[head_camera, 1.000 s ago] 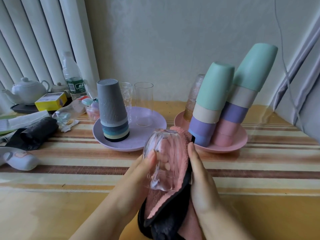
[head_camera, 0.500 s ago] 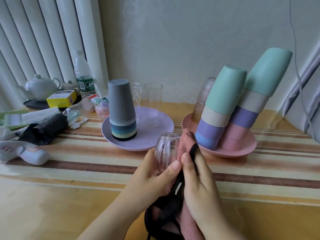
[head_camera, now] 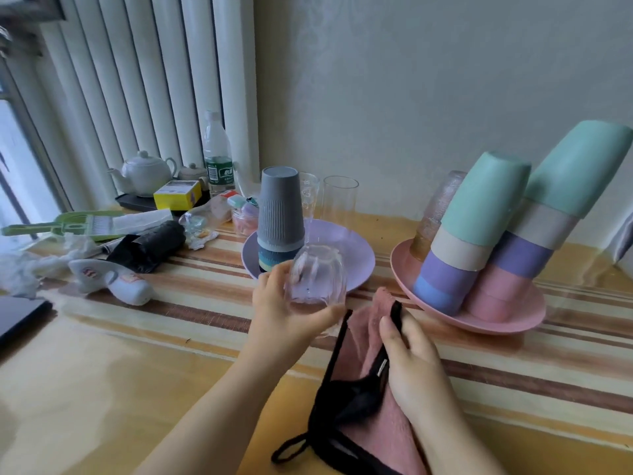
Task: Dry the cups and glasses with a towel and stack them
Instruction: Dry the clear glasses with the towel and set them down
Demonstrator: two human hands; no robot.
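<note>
One clear glass [head_camera: 317,279] was held mouth-down in the left hand [head_camera: 284,313], its long axis close to upright with the base tipped slightly away from us; we noted the fingers curled round the far side and the thumb across the near wall by the rim. The glass hung above the near rim of the lilac plate [head_camera: 356,265], just in front of the grey-topped cup stack [head_camera: 279,221] and the two standing glasses [head_camera: 339,204] behind it. The left hand was plainly the nearer to that plate, which lay directly ahead of its grip. The right hand [head_camera: 411,358] sat just beside and below, its fingers closed on the pink towel [head_camera: 363,341], which was apart from the glass and trailed onto the worktop [head_camera: 102,389]. We judged the glass dried and due for placing on the lilac plate. The pink plate [head_camera: 507,320] with its leaning cup stacks lay to the right.
</note>
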